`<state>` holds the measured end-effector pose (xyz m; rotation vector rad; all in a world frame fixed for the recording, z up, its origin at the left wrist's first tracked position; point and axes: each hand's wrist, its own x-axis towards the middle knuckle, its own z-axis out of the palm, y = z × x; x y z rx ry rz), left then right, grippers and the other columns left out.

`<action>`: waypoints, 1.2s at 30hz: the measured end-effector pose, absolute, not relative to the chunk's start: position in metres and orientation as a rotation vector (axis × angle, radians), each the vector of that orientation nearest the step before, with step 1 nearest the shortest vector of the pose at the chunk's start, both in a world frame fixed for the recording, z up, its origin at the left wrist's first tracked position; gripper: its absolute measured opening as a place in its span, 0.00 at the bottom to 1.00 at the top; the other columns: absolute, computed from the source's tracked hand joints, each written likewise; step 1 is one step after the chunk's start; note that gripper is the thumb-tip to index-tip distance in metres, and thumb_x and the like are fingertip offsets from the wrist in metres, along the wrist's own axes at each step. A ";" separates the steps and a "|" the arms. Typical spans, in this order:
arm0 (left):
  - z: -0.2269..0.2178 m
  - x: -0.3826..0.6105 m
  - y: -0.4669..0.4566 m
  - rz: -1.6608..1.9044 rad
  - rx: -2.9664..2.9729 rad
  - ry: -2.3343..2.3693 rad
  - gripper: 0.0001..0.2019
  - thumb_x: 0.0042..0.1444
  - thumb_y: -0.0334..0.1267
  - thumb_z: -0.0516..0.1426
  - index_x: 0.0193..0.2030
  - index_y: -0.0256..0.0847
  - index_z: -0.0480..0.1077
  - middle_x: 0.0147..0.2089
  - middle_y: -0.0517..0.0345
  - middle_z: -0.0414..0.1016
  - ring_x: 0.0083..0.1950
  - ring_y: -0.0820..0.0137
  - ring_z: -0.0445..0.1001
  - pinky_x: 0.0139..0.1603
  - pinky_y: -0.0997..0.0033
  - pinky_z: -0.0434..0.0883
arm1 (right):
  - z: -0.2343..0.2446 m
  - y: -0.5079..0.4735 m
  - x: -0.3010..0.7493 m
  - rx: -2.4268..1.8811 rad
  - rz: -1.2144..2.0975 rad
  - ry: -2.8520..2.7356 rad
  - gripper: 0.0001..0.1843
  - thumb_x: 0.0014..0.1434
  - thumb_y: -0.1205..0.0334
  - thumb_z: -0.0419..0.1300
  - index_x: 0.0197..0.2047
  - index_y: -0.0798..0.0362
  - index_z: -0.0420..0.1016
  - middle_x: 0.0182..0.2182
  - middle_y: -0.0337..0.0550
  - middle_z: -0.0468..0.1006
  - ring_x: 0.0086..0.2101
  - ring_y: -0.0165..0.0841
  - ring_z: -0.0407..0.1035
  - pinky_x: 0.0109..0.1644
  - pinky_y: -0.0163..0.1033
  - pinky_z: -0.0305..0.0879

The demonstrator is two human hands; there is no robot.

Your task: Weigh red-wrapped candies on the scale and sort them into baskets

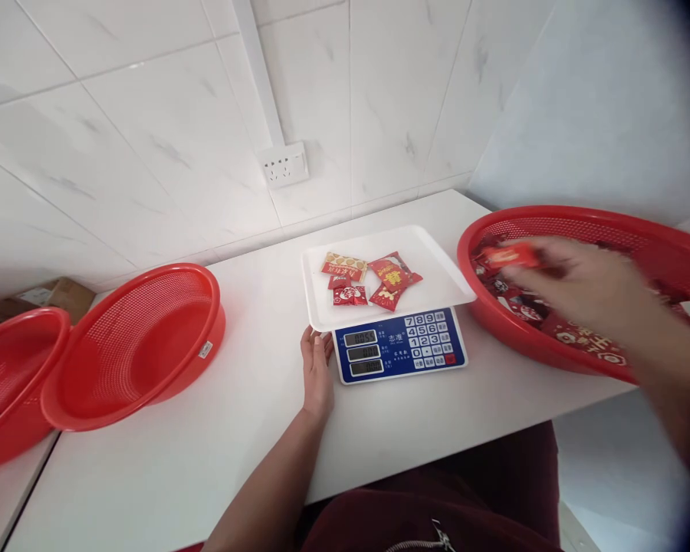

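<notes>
My right hand (575, 280) is over the red basket (655, 226) on the right, its fingers closed on a small red snack packet (513, 255). Motion blurs both hand and packet. My left hand (317, 372) rests against the left side of the digital scale (401, 368), just below the tray's corner, fingers stretched out and holding nothing. On top of the scale sits a white tray (431, 295) with several packets: a beige-and-red one (343, 267), a red one with yellow lettering (389, 270), and smaller red ones (350, 296). The top display appears to read 0.055.
Many red packets (580, 337) lie in the right basket. On the left stand a red basket (198, 284) and another red basket (54, 322), cut off by the frame. Behind them is a cardboard box (72, 299). A socket (284, 165) is on the tiled wall.
</notes>
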<state>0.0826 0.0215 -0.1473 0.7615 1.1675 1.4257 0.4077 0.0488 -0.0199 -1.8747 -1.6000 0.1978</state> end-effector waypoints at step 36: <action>-0.150 0.085 0.019 1.424 0.896 1.292 0.25 0.64 0.55 0.44 0.63 0.48 0.53 0.63 0.49 0.65 0.62 0.65 0.68 0.63 0.59 0.65 | -0.172 -0.006 0.346 -1.602 0.708 -1.113 0.29 0.60 0.48 0.55 0.62 0.46 0.63 0.60 0.49 0.68 0.59 0.45 0.62 0.61 0.50 0.63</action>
